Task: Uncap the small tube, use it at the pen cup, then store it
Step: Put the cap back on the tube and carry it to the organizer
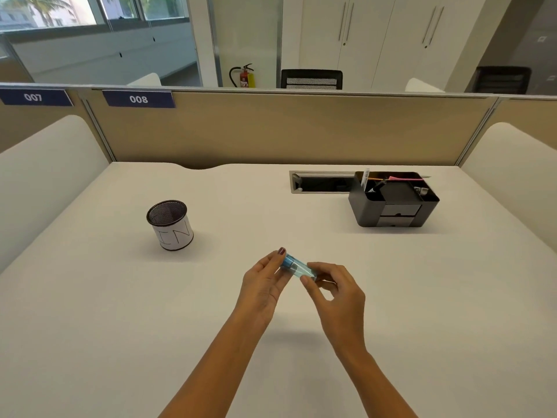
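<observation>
A small blue translucent tube (297,267) lies slanted between both hands, a little above the middle of the white desk (301,342). My left hand (265,283) pinches its upper-left end with thumb and fingers. My right hand (334,292) grips its lower-right end with the fingertips. Whether the cap is on or off is hidden by the fingers. The pen cup (170,224), a black mesh cylinder wrapped in white paper with handwritten letters, stands upright to the far left of the hands.
A black desk organiser (394,203) with pens and small items stands at the back right, next to a cable slot (321,182) in the desk. A tan partition (286,131) closes the back edge; white side panels flank the desk.
</observation>
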Demonstrator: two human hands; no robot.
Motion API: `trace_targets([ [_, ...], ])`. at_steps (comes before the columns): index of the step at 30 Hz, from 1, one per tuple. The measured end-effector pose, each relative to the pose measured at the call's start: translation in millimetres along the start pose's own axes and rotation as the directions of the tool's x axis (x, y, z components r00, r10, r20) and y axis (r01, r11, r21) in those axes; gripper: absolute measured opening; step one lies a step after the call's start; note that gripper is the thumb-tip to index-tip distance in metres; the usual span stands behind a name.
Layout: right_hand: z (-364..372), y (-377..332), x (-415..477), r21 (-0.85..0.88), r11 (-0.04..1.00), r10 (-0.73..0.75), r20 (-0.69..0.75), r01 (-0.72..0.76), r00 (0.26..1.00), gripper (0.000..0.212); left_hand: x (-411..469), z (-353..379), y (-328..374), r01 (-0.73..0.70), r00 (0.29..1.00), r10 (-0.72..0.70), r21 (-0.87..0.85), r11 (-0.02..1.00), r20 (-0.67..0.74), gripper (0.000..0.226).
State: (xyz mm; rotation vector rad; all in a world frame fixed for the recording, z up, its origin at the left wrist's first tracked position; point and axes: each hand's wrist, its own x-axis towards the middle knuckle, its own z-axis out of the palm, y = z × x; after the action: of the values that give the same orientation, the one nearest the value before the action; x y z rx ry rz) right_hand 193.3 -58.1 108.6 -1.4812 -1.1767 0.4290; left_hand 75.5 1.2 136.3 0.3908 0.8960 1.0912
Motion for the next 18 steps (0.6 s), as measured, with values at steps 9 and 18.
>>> trace_targets([
  [9,-13,21,20,0.109,0.992,0.086,-0.173,-0.068,0.981,0.029,21,22,-6,-0.196,0.981,0.181,0.39,0.9,0.074,0.033],
  [18,-52,50,75,0.233,0.961,0.238,-0.416,-0.151,0.878,0.027,71,68,-37,-0.49,0.851,0.389,0.799,0.349,0.353,0.043],
])
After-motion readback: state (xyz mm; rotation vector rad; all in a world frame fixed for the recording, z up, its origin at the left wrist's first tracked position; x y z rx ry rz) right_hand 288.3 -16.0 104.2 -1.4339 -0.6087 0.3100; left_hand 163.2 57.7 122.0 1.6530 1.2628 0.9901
